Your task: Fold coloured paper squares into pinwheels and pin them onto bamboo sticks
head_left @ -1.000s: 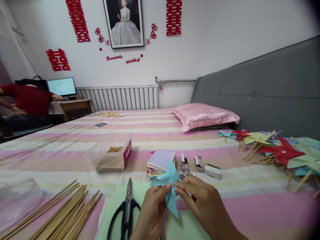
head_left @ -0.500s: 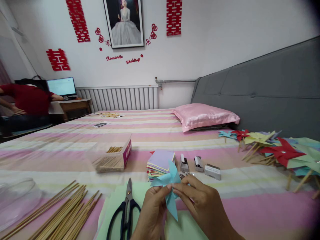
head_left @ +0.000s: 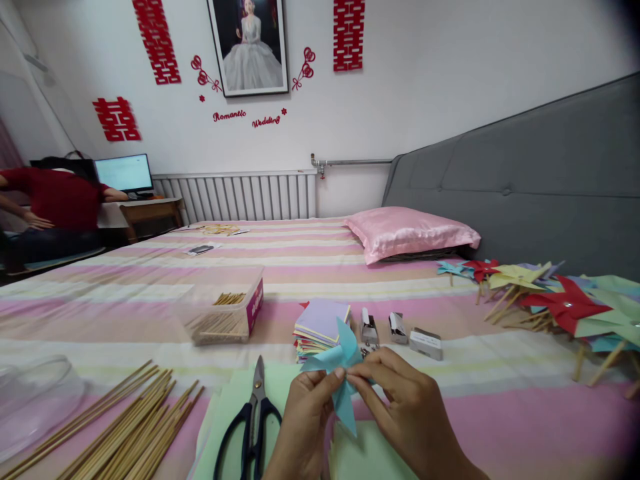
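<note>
A light blue paper pinwheel is held up at the bottom centre, over a pale green sheet on the bed. My left hand pinches it from the left, fingers closed on its centre. My right hand pinches the same centre from the right. Just behind the pinwheel lies a stack of coloured paper squares. Small metal pins are scattered beside the stack.
Black scissors lie left of my hands, and bamboo sticks further left. A clear box of sticks, staple boxes, finished pinwheels at right, a pink pillow. A person in red sits at a far desk.
My hands and the blue pinwheel have shifted only slightly; the pinch at its centre has tightened a little. Nothing else has moved.
</note>
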The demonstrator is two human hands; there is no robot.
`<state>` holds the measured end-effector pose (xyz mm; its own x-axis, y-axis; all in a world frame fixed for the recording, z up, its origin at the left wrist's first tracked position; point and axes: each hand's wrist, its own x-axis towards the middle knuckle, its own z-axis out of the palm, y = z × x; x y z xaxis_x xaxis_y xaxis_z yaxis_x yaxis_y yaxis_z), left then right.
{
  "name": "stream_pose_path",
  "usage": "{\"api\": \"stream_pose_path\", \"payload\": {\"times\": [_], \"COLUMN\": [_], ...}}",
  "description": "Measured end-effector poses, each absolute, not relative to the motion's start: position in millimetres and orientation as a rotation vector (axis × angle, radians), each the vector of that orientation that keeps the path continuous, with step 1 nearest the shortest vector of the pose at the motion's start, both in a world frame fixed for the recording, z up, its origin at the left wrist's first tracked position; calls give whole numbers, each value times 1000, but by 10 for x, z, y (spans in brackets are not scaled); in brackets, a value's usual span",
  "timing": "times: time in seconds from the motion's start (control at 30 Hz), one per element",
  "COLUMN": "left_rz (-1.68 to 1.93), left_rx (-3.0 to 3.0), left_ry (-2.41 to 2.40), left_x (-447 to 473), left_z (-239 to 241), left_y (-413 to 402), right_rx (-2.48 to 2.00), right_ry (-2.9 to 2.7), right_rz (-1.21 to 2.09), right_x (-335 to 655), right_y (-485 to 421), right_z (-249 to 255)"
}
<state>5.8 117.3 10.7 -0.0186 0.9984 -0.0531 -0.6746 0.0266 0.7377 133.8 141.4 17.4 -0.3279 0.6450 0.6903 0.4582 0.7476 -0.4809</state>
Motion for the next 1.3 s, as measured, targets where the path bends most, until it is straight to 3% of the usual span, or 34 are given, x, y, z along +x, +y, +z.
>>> {"api": "stream_pose_path", "payload": {"times": [1.3], "left_rz": [1499], "left_rx": [896], "left_ry": [842], "left_x": [38], "left_z": [156], "left_y": [1174], "right_rx": [-1027], "right_ry": [-1913], "right_rz": [666], "right_x": [1349], "right_y": [1409], "right_z": [291]}}
